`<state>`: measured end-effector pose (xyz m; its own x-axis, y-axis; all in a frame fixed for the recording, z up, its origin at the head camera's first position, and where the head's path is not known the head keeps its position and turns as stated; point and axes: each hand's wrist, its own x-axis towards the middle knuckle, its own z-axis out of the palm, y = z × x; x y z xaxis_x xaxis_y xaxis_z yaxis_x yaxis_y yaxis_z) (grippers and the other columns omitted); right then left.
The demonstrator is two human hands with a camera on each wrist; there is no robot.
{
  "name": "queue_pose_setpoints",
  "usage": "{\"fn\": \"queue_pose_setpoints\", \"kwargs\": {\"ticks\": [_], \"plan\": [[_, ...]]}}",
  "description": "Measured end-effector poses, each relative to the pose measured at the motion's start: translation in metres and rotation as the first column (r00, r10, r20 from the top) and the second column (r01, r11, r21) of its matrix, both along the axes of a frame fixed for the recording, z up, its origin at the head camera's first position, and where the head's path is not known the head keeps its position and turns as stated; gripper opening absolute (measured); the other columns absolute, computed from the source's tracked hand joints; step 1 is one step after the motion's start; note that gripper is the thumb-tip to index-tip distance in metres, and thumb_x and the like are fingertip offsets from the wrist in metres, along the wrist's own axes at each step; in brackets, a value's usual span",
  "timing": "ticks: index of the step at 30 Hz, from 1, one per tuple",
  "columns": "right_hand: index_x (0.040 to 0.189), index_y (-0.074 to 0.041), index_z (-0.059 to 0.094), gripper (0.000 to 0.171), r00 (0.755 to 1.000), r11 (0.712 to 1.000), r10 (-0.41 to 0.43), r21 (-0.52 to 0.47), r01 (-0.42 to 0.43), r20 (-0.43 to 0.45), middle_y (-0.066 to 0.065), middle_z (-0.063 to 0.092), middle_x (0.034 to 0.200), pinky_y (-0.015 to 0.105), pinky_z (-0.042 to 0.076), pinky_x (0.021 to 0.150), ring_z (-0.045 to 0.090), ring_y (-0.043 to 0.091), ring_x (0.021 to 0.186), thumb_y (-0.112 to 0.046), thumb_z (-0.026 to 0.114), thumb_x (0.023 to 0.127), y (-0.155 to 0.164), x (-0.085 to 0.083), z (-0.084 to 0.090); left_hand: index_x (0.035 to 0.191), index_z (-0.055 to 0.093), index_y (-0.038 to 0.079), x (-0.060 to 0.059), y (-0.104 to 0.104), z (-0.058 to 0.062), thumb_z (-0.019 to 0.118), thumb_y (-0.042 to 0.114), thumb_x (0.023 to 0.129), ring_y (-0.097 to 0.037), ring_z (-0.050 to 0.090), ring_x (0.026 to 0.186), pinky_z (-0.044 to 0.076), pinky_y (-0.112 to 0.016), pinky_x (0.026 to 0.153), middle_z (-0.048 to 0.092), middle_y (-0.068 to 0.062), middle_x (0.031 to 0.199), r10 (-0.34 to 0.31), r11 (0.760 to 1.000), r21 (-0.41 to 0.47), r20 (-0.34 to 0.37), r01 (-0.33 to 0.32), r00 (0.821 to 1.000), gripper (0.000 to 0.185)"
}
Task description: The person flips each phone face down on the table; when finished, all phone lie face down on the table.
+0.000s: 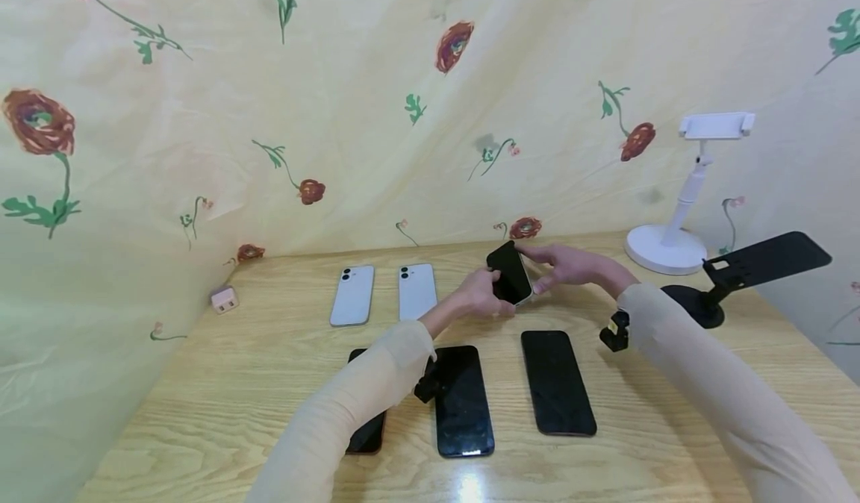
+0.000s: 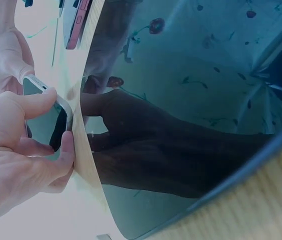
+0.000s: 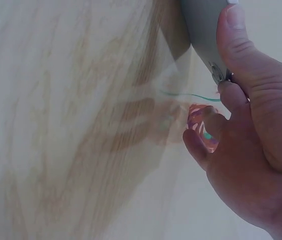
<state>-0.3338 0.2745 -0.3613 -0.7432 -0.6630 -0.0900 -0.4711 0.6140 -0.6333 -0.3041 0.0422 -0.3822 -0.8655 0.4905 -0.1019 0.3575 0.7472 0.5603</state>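
Both my hands grip the phone (image 1: 510,273) above the table's (image 1: 269,383) far edge: left hand (image 1: 480,294) low, right hand (image 1: 567,264) topside. Two white phones (image 1: 384,294) lie placed; three dark ones (image 1: 558,382) wait nearer me.

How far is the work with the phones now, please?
Two white phones lie face down in the back row, and three dark phones lie screen up in front. Both hands, left and right, hold a sixth phone above the back row; it is not yet laid down.

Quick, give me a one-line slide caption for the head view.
Both hands, left and right, hold a dark phone above the table, with five more phones lying around.
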Motion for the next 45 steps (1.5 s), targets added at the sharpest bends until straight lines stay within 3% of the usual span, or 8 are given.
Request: {"fn": "queue_pose_setpoints", "kwargs": {"ticks": [8,15,24,30,32,37,45], "plan": [[0.158,0.003,0.016,0.091,1.000,1.000,-0.012,0.004,0.012,0.010,0.030,0.020,0.158,0.065,0.021,0.110,0.019,0.050,0.142,-0.022,0.074,0.092,-0.005,0.000,0.003,0.160,0.024,0.009,-0.002,-0.002,0.001,0.079,0.028,0.088,-0.023,0.053,0.119,0.042,-0.026,0.097,0.053,-0.020,0.141,-0.049,0.998,0.037,-0.022,0.050,0.999,0.093],[0.158,0.002,0.015,0.091,1.000,0.999,-0.010,-0.031,0.011,0.029,0.029,0.016,0.159,0.066,0.019,0.111,0.017,0.050,0.143,-0.019,0.074,0.092,-0.011,0.000,0.007,0.161,0.020,0.011,-0.003,-0.006,0.001,0.078,0.023,0.089,-0.023,0.062,0.111,0.046,-0.024,0.087,0.057,-0.020,0.135,-0.073,0.992,0.108,0.025,0.069,0.997,0.093],[0.158,0.004,0.011,0.090,0.999,0.998,0.016,-0.065,-0.012,0.050,0.028,0.011,0.161,0.065,0.019,0.111,0.015,0.050,0.143,-0.016,0.072,0.094,-0.017,0.000,0.009,0.162,0.015,0.013,-0.002,-0.012,-0.001,0.079,0.014,0.088,-0.026,0.061,0.117,0.047,-0.022,0.088,0.048,-0.021,0.145,-0.086,0.967,0.250,0.106,0.057,0.991,0.098],[0.158,0.003,0.010,0.093,0.999,0.997,0.023,-0.079,-0.020,0.046,0.028,0.010,0.161,0.066,0.021,0.110,0.016,0.051,0.143,-0.022,0.073,0.094,-0.021,0.000,0.010,0.161,0.017,0.013,0.000,-0.016,0.003,0.070,0.028,0.095,-0.027,0.050,0.130,0.045,-0.026,0.095,0.045,-0.021,0.149,-0.077,0.956,0.290,0.142,0.033,0.987,0.087],[0.158,0.004,0.010,0.095,0.999,0.996,0.035,-0.081,-0.032,0.031,0.030,0.011,0.160,0.067,0.023,0.108,0.017,0.051,0.142,-0.025,0.073,0.093,-0.022,0.000,0.010,0.161,0.016,0.013,0.000,-0.016,0.004,0.065,0.033,0.098,-0.027,0.050,0.130,0.046,-0.029,0.096,0.044,-0.021,0.149,-0.079,0.940,0.341,0.197,0.007,0.977,0.082],[0.158,0.003,0.010,0.095,0.999,0.994,0.042,-0.104,-0.039,0.031,0.028,0.011,0.161,0.067,0.024,0.108,0.016,0.048,0.144,-0.027,0.073,0.094,-0.026,-0.002,0.010,0.162,0.011,0.011,0.000,-0.014,0.003,0.056,0.034,0.104,-0.030,0.060,0.118,0.054,-0.037,0.089,0.045,-0.024,0.146,-0.112,0.862,0.501,0.341,-0.080,0.933,0.077],[0.158,0.004,0.014,0.091,0.999,0.993,0.037,-0.112,-0.034,0.020,0.027,0.014,0.161,0.066,0.024,0.109,0.019,0.046,0.144,-0.019,0.074,0.093,-0.033,-0.002,0.008,0.163,0.009,0.016,0.001,-0.014,0.001,0.055,0.027,0.105,-0.040,0.058,0.118,0.057,-0.043,0.084,0.044,-0.026,0.145,-0.099,0.818,0.553,0.408,-0.159,0.908,0.075]]}}
